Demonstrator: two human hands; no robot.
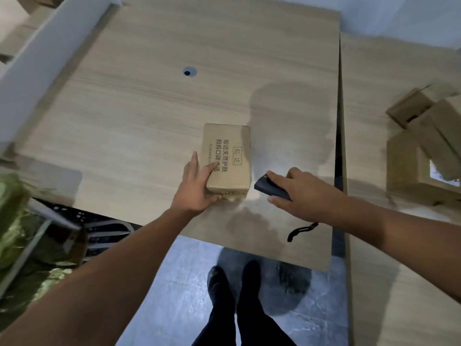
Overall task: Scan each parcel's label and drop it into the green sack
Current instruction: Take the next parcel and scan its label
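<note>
A brown cardboard parcel [228, 156] with printed black characters lies on the wooden table [139, 116] near its front edge. My left hand [197, 188] grips the parcel's near left corner, thumb under the front edge and fingers on top. Just right of the parcel, my right hand [296, 193] holds a dark handheld scanner [268, 187], its nose pointing toward the parcel. The scanner's black wrist strap [300, 231] trails on the table. The green sack [15, 221] is at the far left, below table level, blurred.
Several more cardboard parcels [424, 146] are piled on a second table [369, 96] to the right, across a narrow gap. A round cable hole [189, 71] sits mid-table. White shelving [37, 58] stands at left. My feet [234, 278] stand on a grey floor.
</note>
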